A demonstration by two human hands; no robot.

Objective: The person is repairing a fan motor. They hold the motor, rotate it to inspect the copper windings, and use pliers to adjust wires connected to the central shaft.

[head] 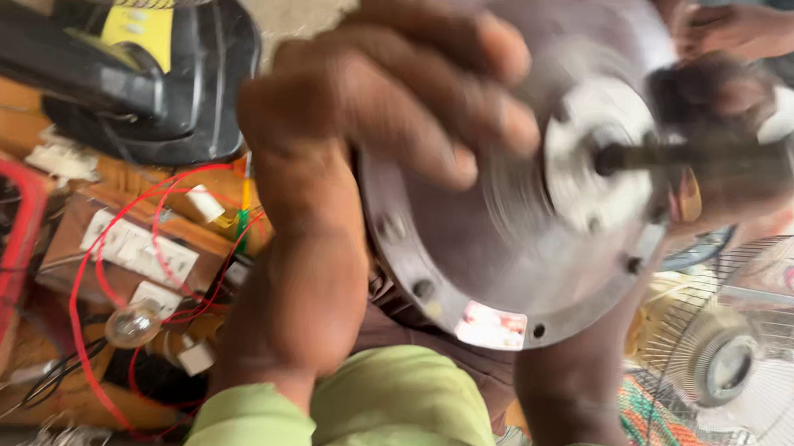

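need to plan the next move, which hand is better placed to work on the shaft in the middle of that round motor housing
Right, probably: the right hand is already at the shaft, while the left hand grips the motor housing by its rim.

The round motor housing (511, 227) is dull grey-brown metal, with a brighter silver hub plate (593, 159) at its middle and a dark shaft (672, 155) standing out of that plate. On the housing's lower rim sits a small sticker (492, 326), white with red marks. Below the housing, the sleeves (390, 407) are light green. Left of the housing, thin red wires (106, 239) loop over a brown wooden board (132, 249) carrying white switches and a clear glass bulb (132, 324). Above that board lies a black fan base (156, 74) with a yellow label. Right of the housing, a white wire fan guard (753, 350) shows a grey centre.
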